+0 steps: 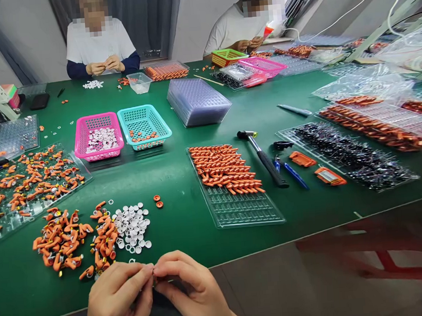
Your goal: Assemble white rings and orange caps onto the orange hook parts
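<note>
My left hand (114, 297) and right hand (194, 286) pinched a small, mostly hidden piece (155, 279) between them. Just beyond my hands, white discs (131, 226) and orange parts (61, 238) lay on the worktop (172, 178); a clear tray (246, 214) sat farther right.

the head view looks forward and down across the green table (172, 180), fingers (174, 268) close below.

I'm in an assembly workshop: my green bench (172, 180) carries heaped orange parts (62, 240), gridded trays (248, 212) and a hammer (265, 158), with two co-workers (100, 45) across it.
</note>
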`<state>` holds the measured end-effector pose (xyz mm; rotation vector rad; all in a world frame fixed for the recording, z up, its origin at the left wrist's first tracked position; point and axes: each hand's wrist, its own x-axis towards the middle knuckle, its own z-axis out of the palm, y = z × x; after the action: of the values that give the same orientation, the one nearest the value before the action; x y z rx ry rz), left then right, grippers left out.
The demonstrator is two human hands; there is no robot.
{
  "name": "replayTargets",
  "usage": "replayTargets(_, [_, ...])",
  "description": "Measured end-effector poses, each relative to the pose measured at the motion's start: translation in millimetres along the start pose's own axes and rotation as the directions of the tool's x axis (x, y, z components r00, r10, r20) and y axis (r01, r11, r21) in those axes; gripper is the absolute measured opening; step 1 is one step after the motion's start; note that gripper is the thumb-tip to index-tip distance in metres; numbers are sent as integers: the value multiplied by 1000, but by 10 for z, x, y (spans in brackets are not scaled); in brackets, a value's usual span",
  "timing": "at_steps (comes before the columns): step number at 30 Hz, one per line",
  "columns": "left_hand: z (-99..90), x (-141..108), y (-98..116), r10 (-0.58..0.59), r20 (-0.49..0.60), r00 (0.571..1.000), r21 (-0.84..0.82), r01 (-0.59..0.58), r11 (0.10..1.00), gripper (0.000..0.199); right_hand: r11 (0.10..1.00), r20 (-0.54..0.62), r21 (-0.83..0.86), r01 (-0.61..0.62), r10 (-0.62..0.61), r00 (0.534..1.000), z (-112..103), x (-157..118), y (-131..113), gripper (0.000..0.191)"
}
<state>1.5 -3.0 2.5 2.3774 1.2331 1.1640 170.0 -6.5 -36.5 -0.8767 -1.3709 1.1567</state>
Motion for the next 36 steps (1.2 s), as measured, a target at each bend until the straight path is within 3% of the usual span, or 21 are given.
replayTargets(3, [-6,-13,-3,-11,10,1000,7,11,1000,19,997,-29,-30,64,-65,997,11,-12,-5,32])
replayTargets(8, [-6,-99,-23,-75,94,993,-55,80,995,31,997,-94,-3,75,-75,993,14,-17,7,34])
replayTargets(16, [-28,-109,8,-247,162,955,-328,288,900,32,997,-126,74,34,-25,992,9,-35,33,34])
replayTargets(18, [-39,-85,8,-362,249,898,-390,435,812,20,995,-116,94,25,-14,993,7,-41,23,33])
replayTargets(20, [-34,-61,0,-525,350,776,-444,631,636,6,994,-108,111,19,-7,994,3,-45,13,31])
replayTargets(22, [-14,-40,-8,-611,477,632,-486,769,416,25,993,-114,120,16,-2,994,2,-45,7,28])
replayTargets(23, [-2,-31,-8,-607,543,581,-492,805,330,34,992,-120,124,13,2,993,3,-44,5,26])
replayTargets(25, [15,-14,6,-550,645,530,-472,843,259,46,991,-128,135,5,12,992,7,-40,7,24])
replayTargets(28, [14,0,54,-508,677,533,-434,846,310,52,990,-125,144,1,17,992,15,-34,15,23])
replayTargets(36, [16,-65,55,-418,575,703,-396,686,610,41,995,-97,101,-5,15,995,-5,-47,8,28])
